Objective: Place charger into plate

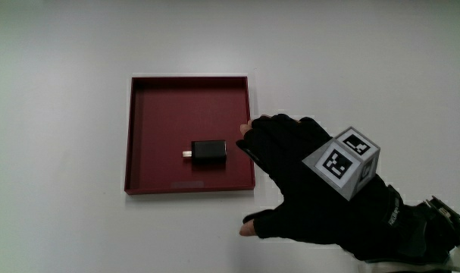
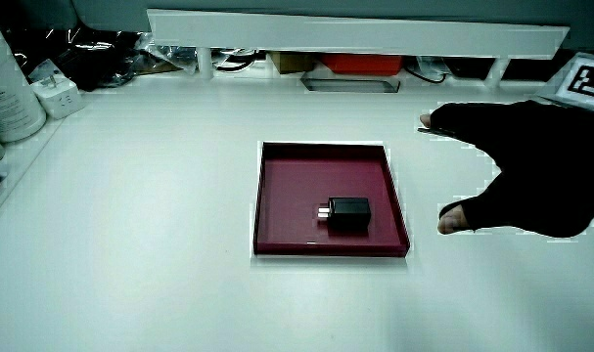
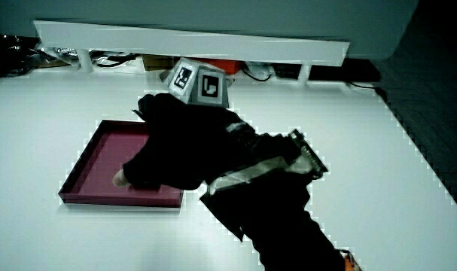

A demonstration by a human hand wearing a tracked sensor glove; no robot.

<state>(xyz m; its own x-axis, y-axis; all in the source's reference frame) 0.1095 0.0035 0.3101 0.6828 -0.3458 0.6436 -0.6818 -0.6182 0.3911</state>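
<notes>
A small black charger [image 1: 208,152] with metal prongs lies flat inside the dark red square plate [image 1: 150,182]. In a side view the charger [image 2: 349,212] rests in the part of the plate [image 2: 277,210] nearer to the person. The gloved hand [image 1: 290,178] hovers beside the plate's rim, fingers spread and holding nothing. A patterned cube [image 1: 343,161] sits on its back. In a side view the hand [image 3: 179,150] covers the charger and part of the plate [image 3: 92,169].
A low white partition [image 2: 355,34] runs along the table's edge farthest from the person, with cables and boxes under it. A white bottle [image 2: 5,88] and a white adapter [image 2: 57,96] stand at a corner of the table.
</notes>
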